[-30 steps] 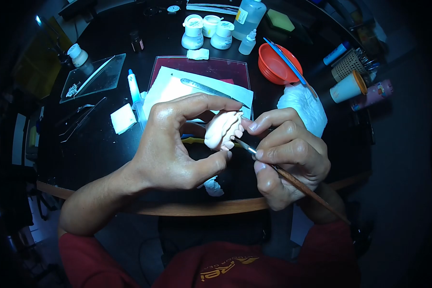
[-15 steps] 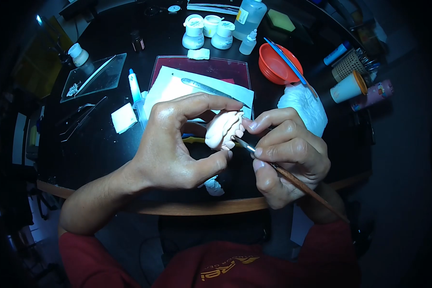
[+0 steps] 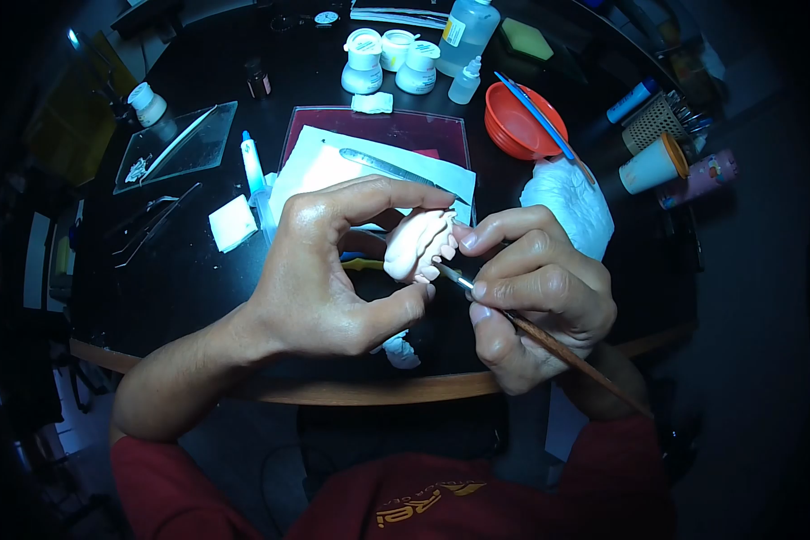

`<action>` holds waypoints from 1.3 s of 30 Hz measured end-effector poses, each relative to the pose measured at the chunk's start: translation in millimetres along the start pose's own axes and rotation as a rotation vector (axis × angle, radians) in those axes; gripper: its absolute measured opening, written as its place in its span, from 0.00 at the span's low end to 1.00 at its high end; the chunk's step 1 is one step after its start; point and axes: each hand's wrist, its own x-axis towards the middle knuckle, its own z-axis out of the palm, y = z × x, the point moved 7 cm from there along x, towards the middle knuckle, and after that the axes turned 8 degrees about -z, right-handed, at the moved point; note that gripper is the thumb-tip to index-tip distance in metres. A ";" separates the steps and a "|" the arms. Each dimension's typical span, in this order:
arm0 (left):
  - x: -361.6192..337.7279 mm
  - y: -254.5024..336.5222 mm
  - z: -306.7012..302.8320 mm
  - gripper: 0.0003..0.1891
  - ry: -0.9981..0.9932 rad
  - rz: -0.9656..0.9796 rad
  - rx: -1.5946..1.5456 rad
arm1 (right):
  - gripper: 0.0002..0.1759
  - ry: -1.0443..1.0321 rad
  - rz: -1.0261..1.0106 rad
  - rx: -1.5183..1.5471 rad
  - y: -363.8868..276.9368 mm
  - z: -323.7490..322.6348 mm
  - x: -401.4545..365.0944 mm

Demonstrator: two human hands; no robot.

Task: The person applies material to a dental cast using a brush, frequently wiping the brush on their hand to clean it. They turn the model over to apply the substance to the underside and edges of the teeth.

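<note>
A pale dental model (image 3: 414,245) with a row of teeth is held up over the middle of the desk. My left hand (image 3: 342,270) grips it between thumb and fingers, the teeth facing right. In my right hand (image 3: 544,297) is a thin brush-like tool (image 3: 558,346) with a wooden handle and metal collar, held like a pen. Its dark tip is at the lower teeth; whether it touches them I cannot tell. A fingertip of my right hand rests by the model's right edge.
Behind my hands lie white paper (image 3: 319,166) and a metal spatula (image 3: 387,165) on a dark red plate (image 3: 301,120). An orange bowl (image 3: 504,126), crumpled white tissue (image 3: 571,207), white jars (image 3: 363,67) and a cup (image 3: 643,171) stand farther back. A glass slab (image 3: 189,148) lies left.
My right hand has shifted slightly left, and the tool's tip has moved a little with it. My left hand and the model have hardly moved.
</note>
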 end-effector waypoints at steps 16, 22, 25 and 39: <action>-0.3 -0.6 0.3 0.33 -0.013 -0.003 0.013 | 0.05 0.001 -0.009 -0.005 1.2 -1.3 -1.8; -0.2 0.0 0.1 0.33 -0.007 0.006 0.024 | 0.05 -0.010 0.003 -0.023 0.8 -1.4 0.2; 0.0 -1.9 0.2 0.33 -0.014 -0.030 0.016 | 0.06 -0.007 0.003 -0.029 1.0 -1.2 -0.1; -0.2 0.0 0.3 0.33 -0.014 0.009 0.022 | 0.05 0.079 0.020 0.005 2.0 -3.2 2.1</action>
